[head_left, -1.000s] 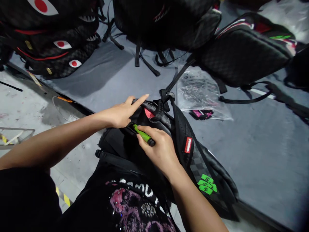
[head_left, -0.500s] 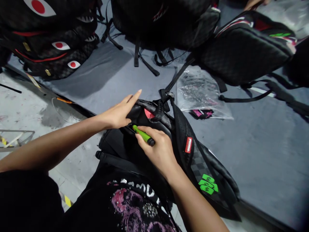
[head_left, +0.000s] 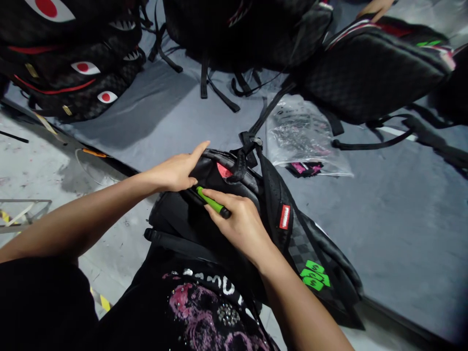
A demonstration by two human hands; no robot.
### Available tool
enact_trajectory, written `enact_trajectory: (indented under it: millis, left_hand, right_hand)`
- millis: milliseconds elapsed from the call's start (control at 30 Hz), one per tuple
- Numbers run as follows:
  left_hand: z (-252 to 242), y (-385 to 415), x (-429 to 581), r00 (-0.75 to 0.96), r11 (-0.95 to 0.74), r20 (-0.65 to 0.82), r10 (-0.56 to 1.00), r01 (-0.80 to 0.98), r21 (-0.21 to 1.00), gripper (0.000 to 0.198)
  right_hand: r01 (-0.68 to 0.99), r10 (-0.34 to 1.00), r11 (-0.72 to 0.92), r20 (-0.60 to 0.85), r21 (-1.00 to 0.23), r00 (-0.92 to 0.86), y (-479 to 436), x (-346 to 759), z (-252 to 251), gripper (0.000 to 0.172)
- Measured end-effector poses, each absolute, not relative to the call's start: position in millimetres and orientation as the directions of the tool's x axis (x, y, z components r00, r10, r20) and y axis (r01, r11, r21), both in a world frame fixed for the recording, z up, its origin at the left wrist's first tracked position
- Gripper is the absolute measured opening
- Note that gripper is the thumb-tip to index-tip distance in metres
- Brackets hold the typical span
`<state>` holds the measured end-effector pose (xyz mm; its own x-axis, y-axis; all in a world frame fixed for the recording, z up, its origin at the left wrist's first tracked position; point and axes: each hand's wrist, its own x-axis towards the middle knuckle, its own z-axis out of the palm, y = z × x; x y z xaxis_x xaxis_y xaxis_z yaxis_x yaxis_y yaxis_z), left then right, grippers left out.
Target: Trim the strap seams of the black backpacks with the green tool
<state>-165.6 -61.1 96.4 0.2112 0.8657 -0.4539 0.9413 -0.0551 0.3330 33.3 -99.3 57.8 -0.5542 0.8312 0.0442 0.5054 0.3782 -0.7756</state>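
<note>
A black backpack point(head_left: 292, 239) with a red label and green patches lies over the near edge of the grey table point(head_left: 395, 204), against my body. My left hand point(head_left: 175, 170) rests on the bag's top edge, its fingers pressed down on the black fabric. My right hand point(head_left: 237, 222) is closed round a green-handled tool point(head_left: 210, 201), whose tip points into the bag's opening just below my left hand. What the tip touches is hidden.
Stacks of black backpacks with shark eyes and teeth point(head_left: 73, 58) lie at the far left, more bags point(head_left: 369, 73) at the back and right. A clear plastic bag point(head_left: 303, 141) with small pink pieces lies behind my bag. Another person's hand point(head_left: 375, 9) shows at the top right.
My left hand's forefinger, stretched out before, has come down onto the bag's top edge. The right hand and tool have barely shifted.
</note>
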Motion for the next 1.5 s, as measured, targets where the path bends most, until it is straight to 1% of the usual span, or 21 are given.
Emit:
enact_trajectory:
  millis: [100, 167, 333, 433, 500, 600, 633, 800, 933, 1000, 1100, 1133, 1200, 1267, 1333, 1400, 1500]
  left_hand:
    - [96, -60, -167, 0.225, -0.069, -0.439, 0.870, 0.937, 0.342, 0.099]
    - [95, -59, -168, 0.227, -0.073, -0.440, 0.869, 0.938, 0.339, 0.098]
    - [91, -58, -168, 0.229, -0.086, -0.428, 0.874, 0.941, 0.327, 0.097]
    - [90, -58, -167, 0.221, -0.083, -0.416, 0.882, 0.942, 0.326, 0.096]
    - [89, -58, -168, 0.229, -0.083, -0.423, 0.877, 0.938, 0.337, 0.096]
    - [89, -58, -169, 0.240, -0.088, -0.414, 0.878, 0.931, 0.354, 0.095]
    - [89, -58, -169, 0.237, -0.086, -0.409, 0.881, 0.931, 0.355, 0.095]
    - [90, -57, -165, 0.218, -0.072, -0.431, 0.876, 0.941, 0.329, 0.094]
    - [87, -55, -167, 0.207, -0.068, -0.435, 0.876, 0.947, 0.315, 0.095]
    - [84, -54, -171, 0.232, -0.090, -0.427, 0.874, 0.940, 0.328, 0.098]
    - [82, -53, -174, 0.296, -0.140, -0.428, 0.854, 0.923, 0.358, 0.112]
    - [83, -52, -173, 0.298, -0.145, -0.439, 0.847, 0.926, 0.349, 0.118]
    - [86, -51, -169, 0.255, -0.126, -0.476, 0.842, 0.950, 0.286, 0.124]
    - [90, -50, -162, 0.186, -0.098, -0.509, 0.840, 0.976, 0.195, 0.123]
    - [93, -49, -156, 0.153, -0.090, -0.525, 0.837, 0.986, 0.143, 0.120]
    - [94, -49, -154, 0.155, -0.091, -0.533, 0.831, 0.985, 0.145, 0.118]
    - [93, -49, -157, 0.184, -0.086, -0.528, 0.829, 0.975, 0.206, 0.116]
  right_hand:
    - [0.470, 0.806, 0.366, 0.020, -0.803, -0.592, -98, 33, 59, 0.034]
    - [0.486, 0.805, 0.363, 0.004, -0.795, -0.594, -97, 33, 59, 0.034]
    - [0.475, 0.813, 0.364, 0.024, -0.801, -0.581, -97, 33, 61, 0.033]
    - [0.559, 0.816, 0.398, 0.002, -0.727, -0.578, -99, 34, 64, 0.033]
    - [0.577, 0.829, 0.408, 0.022, -0.707, -0.559, -100, 34, 64, 0.033]
    - [0.515, 0.824, 0.397, 0.047, -0.760, -0.565, -101, 33, 63, 0.034]
    - [0.514, 0.822, 0.399, 0.048, -0.760, -0.568, -101, 33, 63, 0.034]
    - [0.630, 0.861, 0.410, 0.052, -0.660, -0.506, -104, 40, 64, 0.033]
    - [0.592, 0.866, 0.395, 0.069, -0.703, -0.496, -105, 41, 59, 0.032]
    - [0.563, 0.873, 0.384, 0.088, -0.732, -0.480, -104, 41, 56, 0.030]
    - [0.529, 0.884, 0.357, 0.096, -0.769, -0.457, -103, 41, 53, 0.029]
    - [0.516, 0.884, 0.349, 0.092, -0.782, -0.458, -103, 40, 53, 0.029]
    - [0.488, 0.881, 0.334, 0.083, -0.807, -0.465, -102, 39, 53, 0.030]
    - [0.479, 0.880, 0.322, 0.071, -0.817, -0.469, -102, 39, 53, 0.031]
    - [0.490, 0.885, 0.309, 0.058, -0.815, -0.462, -101, 40, 55, 0.031]
    - [0.504, 0.892, 0.294, 0.044, -0.812, -0.450, -101, 44, 57, 0.030]
    - [0.524, 0.896, 0.277, 0.019, -0.806, -0.445, -101, 48, 59, 0.028]
